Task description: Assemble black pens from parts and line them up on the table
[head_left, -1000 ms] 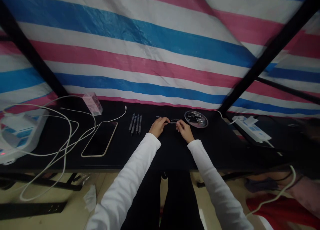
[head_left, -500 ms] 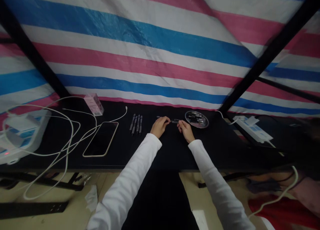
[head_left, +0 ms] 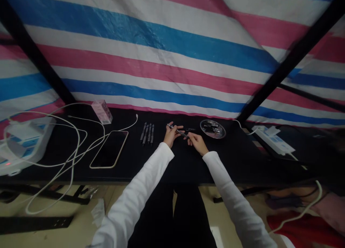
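While holding one pen slantwise above the worktop, shares the grip between both hands, presumably for steadiness at each end. With the left hand, holds the upper-left stretch between thumb and fingers, with the remaining fingers partly spread and the far end poking out beyond; with the right hand, pinches the nearer, lower-right end. Cannot tell, in so dim and small a view, the exact finger contact on either side.

Has a dark slender piece lying just behind the fingers, too dim to name, perhaps set there for easy reach. Also has a round dish near the right hand, with dark slim pieces inside, likely used to stop small things from rolling about.

To the left of the hands, has four similar pens laid side by side, nearly parallel, apparently lined up for neatness and well apart from the dish. Farther left, has a phone lying flat, screen up, near a white cable, with a pink box standing toward the rear, seemingly out of the way of both arms. Toward the sides, has one power strip at left and another power strip at right, probably set outward to spare the middle.
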Demonstrator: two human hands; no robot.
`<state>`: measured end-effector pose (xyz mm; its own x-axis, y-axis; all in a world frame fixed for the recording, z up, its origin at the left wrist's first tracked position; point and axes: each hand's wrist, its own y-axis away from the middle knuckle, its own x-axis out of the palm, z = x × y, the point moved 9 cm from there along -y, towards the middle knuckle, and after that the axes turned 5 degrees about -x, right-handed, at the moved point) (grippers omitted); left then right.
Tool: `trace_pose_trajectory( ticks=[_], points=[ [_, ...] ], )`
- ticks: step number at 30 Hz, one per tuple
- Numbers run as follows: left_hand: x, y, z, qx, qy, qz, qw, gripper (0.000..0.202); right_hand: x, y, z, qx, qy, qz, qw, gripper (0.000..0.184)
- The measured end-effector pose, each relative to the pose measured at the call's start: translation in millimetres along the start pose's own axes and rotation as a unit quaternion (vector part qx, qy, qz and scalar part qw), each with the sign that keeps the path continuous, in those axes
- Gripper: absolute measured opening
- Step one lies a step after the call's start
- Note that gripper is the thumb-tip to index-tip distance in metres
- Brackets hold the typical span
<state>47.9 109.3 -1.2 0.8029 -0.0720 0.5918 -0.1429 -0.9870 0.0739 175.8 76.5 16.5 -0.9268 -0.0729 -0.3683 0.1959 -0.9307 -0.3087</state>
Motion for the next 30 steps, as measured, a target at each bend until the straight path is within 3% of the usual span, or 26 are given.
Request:
trace_pose_trajectory(
  ticks=[6, 16, 22, 30],
  points=[
    [-21.3, 3.1, -10.4, -0.008, 0.081, -0.091, 0.993, 0.036, -2.9, -0.5, -2.4, 0.015, -0.037, -0.017, 0.999, 0.059],
    [-24.7, 1.2, -11.4, -0.068, 0.225, -0.059, 0.970, 0.025, -1.7, -0.6, -5.6, 0.023, -0.027, -0.015, 0.999, 0.060],
    [-22.2, 0.7, -15.4, -0.052, 0.223, -0.028, 0.973, 0.026, -1.1, -1.1, -7.7, 0.034, -0.019, -0.013, 0.999, 0.063],
    [-30.1, 5.2, -22.2, -0.020, 0.194, -0.067, 0.979, 0.025, -0.6, -0.7, -5.6, 0.027, -0.012, -0.007, 1.000, 0.063]
  ],
)
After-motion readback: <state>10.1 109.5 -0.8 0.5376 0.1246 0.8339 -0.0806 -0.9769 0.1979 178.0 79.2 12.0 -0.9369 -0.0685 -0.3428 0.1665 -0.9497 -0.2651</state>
